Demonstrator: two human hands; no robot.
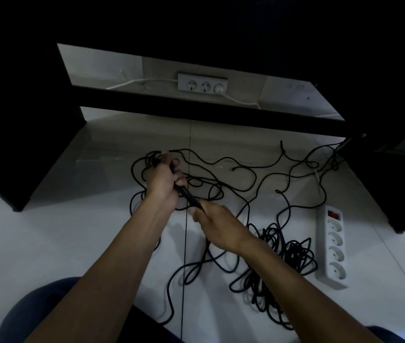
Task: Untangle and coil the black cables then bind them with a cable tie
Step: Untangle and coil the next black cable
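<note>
Black cables [248, 167] sprawl in loose loops over the white tiled floor under a dark desk. My left hand [164, 180] grips a gathered bunch of cable loops [138, 172] at the left of the sprawl. A tight stretch of bundled black cable [188, 197] runs from it down to my right hand [217, 225], which grips the lower end. A dense tangled heap of black cable [284, 253] lies beside my right forearm. No cable tie shows.
A white power strip with a red switch [332, 246] lies on the floor at the right. A white wall socket block [202, 82] with white leads sits behind the dark desk crossbar [211, 106]. Dark desk panels [23, 134] flank both sides. My knees fill the bottom edge.
</note>
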